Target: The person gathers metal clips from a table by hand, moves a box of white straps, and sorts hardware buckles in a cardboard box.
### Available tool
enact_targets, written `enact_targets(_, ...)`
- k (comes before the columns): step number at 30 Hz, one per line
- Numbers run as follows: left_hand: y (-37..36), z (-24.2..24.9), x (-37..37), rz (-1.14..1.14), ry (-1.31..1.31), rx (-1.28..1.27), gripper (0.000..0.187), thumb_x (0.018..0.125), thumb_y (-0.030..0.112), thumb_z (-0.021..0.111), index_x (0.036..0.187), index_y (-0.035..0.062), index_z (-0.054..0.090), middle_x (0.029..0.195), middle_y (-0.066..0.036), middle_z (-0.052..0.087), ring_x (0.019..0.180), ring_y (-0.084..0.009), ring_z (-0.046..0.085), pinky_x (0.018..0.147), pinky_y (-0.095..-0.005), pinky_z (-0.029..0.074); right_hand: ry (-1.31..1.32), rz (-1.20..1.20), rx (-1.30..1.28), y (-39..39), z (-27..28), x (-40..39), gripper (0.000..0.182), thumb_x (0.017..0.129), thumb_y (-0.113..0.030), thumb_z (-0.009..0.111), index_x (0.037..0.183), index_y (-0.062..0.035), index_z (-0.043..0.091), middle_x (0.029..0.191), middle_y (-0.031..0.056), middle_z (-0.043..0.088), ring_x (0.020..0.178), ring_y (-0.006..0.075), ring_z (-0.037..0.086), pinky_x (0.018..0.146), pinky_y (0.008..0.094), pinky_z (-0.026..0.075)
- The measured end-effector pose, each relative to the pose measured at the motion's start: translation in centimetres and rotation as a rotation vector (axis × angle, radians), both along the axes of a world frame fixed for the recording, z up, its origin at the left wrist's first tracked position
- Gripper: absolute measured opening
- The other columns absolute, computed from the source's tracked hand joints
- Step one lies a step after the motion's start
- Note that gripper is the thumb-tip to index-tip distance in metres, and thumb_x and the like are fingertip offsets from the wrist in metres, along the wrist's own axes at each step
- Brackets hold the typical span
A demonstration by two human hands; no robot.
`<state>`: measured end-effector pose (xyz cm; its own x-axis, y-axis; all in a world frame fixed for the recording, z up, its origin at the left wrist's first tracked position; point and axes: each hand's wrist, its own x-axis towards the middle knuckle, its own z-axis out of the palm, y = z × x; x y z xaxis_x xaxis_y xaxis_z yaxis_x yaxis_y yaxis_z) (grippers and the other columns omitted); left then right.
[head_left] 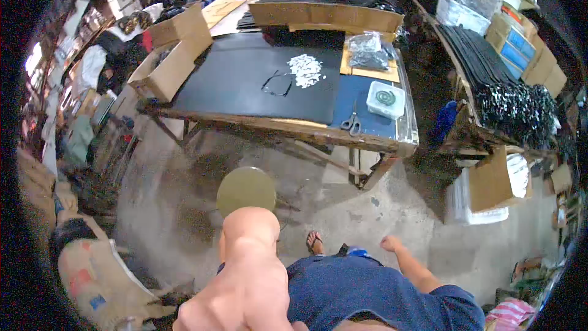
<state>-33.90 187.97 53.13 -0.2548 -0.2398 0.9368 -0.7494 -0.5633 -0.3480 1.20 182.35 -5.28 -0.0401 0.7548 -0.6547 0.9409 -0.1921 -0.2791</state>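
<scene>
My left hand (236, 297) is raised close to the camera at the bottom of the view, its fingers hidden or cut off by the frame edge. Low at my right side hangs my right hand (389, 244), small in view, with fingers that look curled and nothing visible in them. Ahead of my left arm stands a round stool (247, 190). Beyond it, a work table (245, 89) with a black sheet bears a pile of small white pieces (305, 68), eyeglasses (277, 84), scissors (352, 121) and a clear plastic container (386, 101) with a green coil on its lid.
An open cardboard box (171, 55) stands at the table's left. A plastic bag of dark items (370, 52) lies at its right back. Stacked black strips (490, 73) hang over a side table on the right. Below is another carton (490, 181).
</scene>
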Motion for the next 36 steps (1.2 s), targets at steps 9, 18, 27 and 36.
enact_targets(9,13.5,-2.7,0.9,-0.237,0.051,-0.088,0.034,0.075,-0.013,0.040,0.049,0.0091,0.037,0.045,-0.001,0.039,0.042,-0.0081,0.043,0.048,-0.0222,0.044,0.339,-0.388,0.969,18.8,18.1,-9.6,0.014,0.073,-0.007,0.057,0.086,-0.0041,0.058,0.081,0.0157,0.056,0.079,0.0335,0.054,0.069,0.0384,0.044)
enact_targets(18,24.1,-2.7,2.4,-0.333,0.595,-0.218,0.033,0.068,-0.014,0.037,0.045,0.0088,0.032,0.047,-0.010,0.050,0.056,-0.0168,0.057,0.085,-0.0302,0.048,0.414,-0.130,1.120,38.8,19.6,-12.3,0.031,0.071,-0.009,0.061,0.101,-0.0040,0.052,0.112,0.0184,0.047,0.108,0.0363,0.041,0.090,0.0424,0.036)
enact_targets(27,34.1,-9.3,0.3,0.469,0.420,-0.832,0.041,0.085,0.030,0.044,0.047,0.0132,0.045,0.051,-0.001,0.051,0.046,-0.0141,0.049,0.077,-0.0395,0.040,0.298,-0.032,0.964,44.8,16.8,-11.5,0.045,0.067,0.004,0.051,0.111,0.0017,0.044,0.131,0.0290,0.023,0.123,0.0446,0.023,0.103,0.0449,0.025)
enact_targets(36,53.2,-30.1,-14.8,1.123,1.202,-1.731,0.046,0.075,0.024,0.068,0.110,-0.0010,0.051,0.097,-0.012,0.057,0.088,-0.0163,0.054,0.079,-0.0282,0.042,0.347,-0.165,0.940,47.3,17.6,-11.4,0.046,0.066,0.014,0.043,0.110,0.0033,0.044,0.133,0.0287,0.022,0.124,0.0431,0.024,0.103,0.0424,0.026)
